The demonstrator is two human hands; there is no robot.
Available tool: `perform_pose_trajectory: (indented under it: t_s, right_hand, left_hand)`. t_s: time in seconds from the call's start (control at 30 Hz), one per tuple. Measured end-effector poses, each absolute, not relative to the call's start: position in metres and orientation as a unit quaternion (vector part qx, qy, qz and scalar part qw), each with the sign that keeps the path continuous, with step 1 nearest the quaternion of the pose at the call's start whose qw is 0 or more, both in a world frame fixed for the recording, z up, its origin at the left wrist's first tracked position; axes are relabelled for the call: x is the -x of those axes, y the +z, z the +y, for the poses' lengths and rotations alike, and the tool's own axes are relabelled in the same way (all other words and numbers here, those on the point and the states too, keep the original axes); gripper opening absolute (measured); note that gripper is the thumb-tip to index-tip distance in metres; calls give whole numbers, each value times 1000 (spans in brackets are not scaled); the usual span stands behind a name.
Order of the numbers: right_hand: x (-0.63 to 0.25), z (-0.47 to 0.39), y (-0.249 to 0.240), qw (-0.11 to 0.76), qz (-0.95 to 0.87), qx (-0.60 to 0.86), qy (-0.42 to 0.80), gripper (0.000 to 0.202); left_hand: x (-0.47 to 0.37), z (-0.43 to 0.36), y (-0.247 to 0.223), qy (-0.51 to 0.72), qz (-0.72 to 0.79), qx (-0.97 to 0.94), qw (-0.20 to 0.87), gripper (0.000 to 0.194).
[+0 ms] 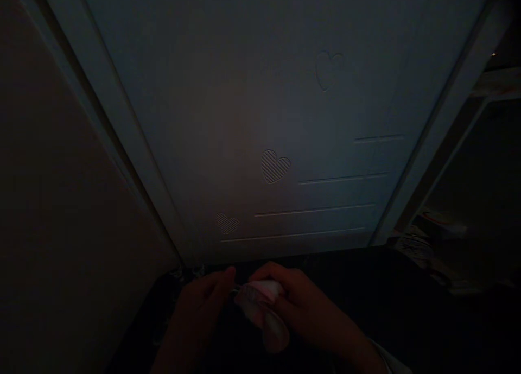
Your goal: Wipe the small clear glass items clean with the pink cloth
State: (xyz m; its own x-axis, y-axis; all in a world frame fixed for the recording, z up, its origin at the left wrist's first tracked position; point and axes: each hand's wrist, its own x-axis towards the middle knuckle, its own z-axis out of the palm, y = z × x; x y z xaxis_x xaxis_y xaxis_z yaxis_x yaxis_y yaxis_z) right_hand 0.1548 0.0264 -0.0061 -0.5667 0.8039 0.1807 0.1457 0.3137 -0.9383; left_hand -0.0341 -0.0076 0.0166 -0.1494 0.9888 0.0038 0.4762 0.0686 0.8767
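The picture is very dark. My right hand [299,295] grips a small, soft, pink-and-white cloth-like piece [260,303] near the bottom middle; its exact kind is unclear. A rounded pale pink end [275,333] of it hangs below the fingers. On the left, my left hand [201,298] is closed with its thumb uppermost. A thin whitish strand [236,289] runs from its fingertips to the pink piece. Both hands are held close together over a dark surface [321,273].
Ahead stands a pale panel [228,119] with carved hearts [275,166] and grooved lines. A plain wall [73,200] rises on the left. Small clear, wispy bits [198,271] lie by the left corner. Shelves [448,227] with blurred items are on the right.
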Motion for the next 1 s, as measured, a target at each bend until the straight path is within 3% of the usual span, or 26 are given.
perform_pose_trajectory:
  t_s: [0.53, 1.0]
  right_hand:
    - [-157, 28, -6, 335, -717, 338, 509, 22]
    - [-157, 32, -15, 359, -645, 293, 607, 21]
  left_hand:
    - [32, -8, 19, 382, 641, -563, 355, 41]
    - [46, -10, 9, 400, 556, -594, 422, 24]
